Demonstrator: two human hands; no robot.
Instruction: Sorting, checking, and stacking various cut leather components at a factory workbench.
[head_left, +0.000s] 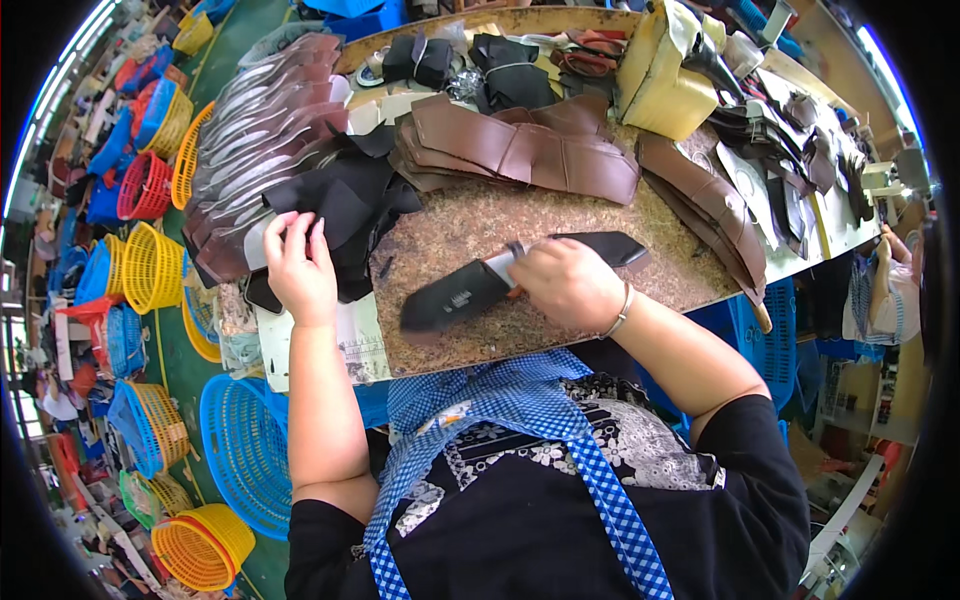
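Observation:
My left hand (296, 262) is at a loose heap of thin black material pieces (337, 191) at the left of the worktop. Its fingertips are at the edge of one piece; whether they pinch it is unclear. My right hand (566, 285) is blurred, its fingers curled around a small tool, mostly hidden, with a dark end above the fingers and an orange-brown part below. Under this hand, a long black leather piece (454, 300) with pale printed marks lies slantwise on the speckled board (480, 352). Its right end (607, 247) shows beyond the hand.
Brown leather pieces (517, 150) lie stacked behind, more (697, 210) at right. Overlapping brown-and-white pieces (262, 142) line the left. A yellow block (664, 82), red-handled scissors (589, 56) and black bundles (510, 71) stand at the back. A blue basket (244, 457) is on the floor.

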